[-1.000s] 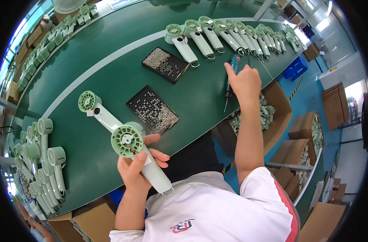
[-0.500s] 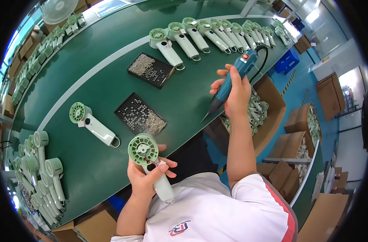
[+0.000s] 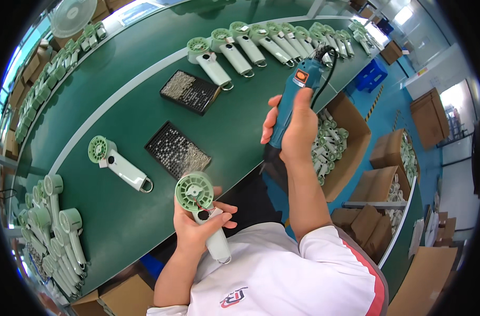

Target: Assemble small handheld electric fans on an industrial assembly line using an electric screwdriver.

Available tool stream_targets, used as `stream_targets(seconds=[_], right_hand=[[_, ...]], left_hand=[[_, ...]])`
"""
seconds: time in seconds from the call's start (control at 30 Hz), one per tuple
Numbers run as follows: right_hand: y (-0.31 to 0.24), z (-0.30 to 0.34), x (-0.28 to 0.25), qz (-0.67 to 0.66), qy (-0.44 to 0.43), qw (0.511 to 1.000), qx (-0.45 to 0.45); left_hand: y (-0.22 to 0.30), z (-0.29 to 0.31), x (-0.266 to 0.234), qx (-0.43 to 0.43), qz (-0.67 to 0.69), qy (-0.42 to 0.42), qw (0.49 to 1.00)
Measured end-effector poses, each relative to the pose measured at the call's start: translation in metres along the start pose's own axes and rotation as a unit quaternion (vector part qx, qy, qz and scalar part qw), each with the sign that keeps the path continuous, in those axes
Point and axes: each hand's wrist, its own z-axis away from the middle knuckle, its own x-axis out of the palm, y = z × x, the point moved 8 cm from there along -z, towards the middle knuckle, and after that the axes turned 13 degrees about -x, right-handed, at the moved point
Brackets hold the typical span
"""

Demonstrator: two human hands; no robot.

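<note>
In my left hand [image 3: 198, 224] is a pale green handheld fan [image 3: 217, 243], its round head without a front cover, so the hub and thin red and dark wires show. The thumb lies across the upper handle beside a small white tag. My right hand [image 3: 299, 126] is wrapped round a teal electric screwdriver [image 3: 289, 100], held above the table edge with its tip down and blurred. Near the left hand stands a black screw tray [image 3: 169, 152] with screws gathered at one end. Another handheld fan [image 3: 127, 168] lies on the green table to its left.
A second black screw tray [image 3: 185, 89] sits farther back. Behind it, several fans [image 3: 235, 58] form a row along a white strip. More fans [image 3: 56, 237] are piled at the left. A carton [image 3: 353, 152] of pale parts stands right of the table. The screwdriver's cord [image 3: 332, 66] loops upward.
The screwdriver has come closer and turned more upright, its tip swinging toward me. My left hand has shifted slightly right with the fan. The view has moved a little.
</note>
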Motion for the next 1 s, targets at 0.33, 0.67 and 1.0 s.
stream_targets(seconds=[0.33, 0.67, 1.0], right_hand=[[-0.049, 0.013, 0.017, -0.173, -0.090, 0.974, -0.115], [-0.096, 0.066, 0.086, -0.328, -0.326, 0.871, -0.167], [-0.105, 0.114, 0.138, -0.319, -0.389, 0.855, -0.125]], left_hand=[[-0.013, 0.018, -0.007, -0.002, -0.017, -0.059, 0.998], [-0.017, 0.043, -0.036, 0.075, -0.007, 0.023, 0.997], [-0.014, 0.055, -0.053, 0.076, 0.083, 0.044, 0.993]])
